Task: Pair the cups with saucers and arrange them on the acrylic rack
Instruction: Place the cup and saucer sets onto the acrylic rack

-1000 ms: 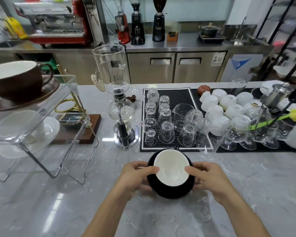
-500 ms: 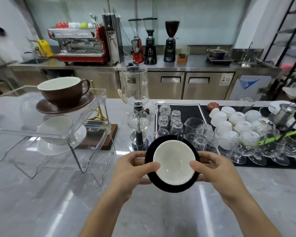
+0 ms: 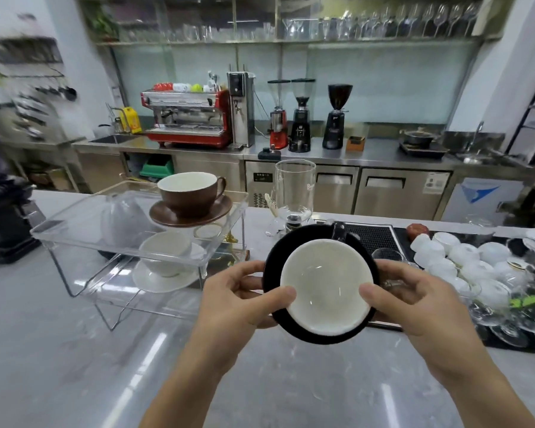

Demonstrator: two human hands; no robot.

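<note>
Holding a black saucer (image 3: 318,330) with a cup (image 3: 325,285) on it, white inside, the person has the pair lifted above the desk (image 3: 74,366), near the middle of the room as I see it. The left hand (image 3: 238,299) grips the saucer's left edge with its thumb laid over the cup's rim; the right hand (image 3: 414,301) does the same on the right. The cup's dark handle points to the far side.

To the left stands the clear rack (image 3: 74,233). Its upper shelf carries a brown cup (image 3: 189,193) on a brown saucer (image 3: 189,215) at the right end, and the lower level holds a white cup (image 3: 164,253) on a white saucer (image 3: 164,278).

By my reckoning the pairing is done and the carrying to the rack is the step in hand. The next move calls for swinging the pair leftward and keeping it level so the cup does not slide. The bare left part of the upper shelf looks the likely spot.

To the right, on a dark mat (image 3: 374,234), lie upturned white cups (image 3: 464,257) and glasses.

As for writing, the tall glass vessel (image 3: 294,186) behind the pair bears faint lettering that I cannot read, and the stickers on the far steel cabinets are too small to make out.
</note>
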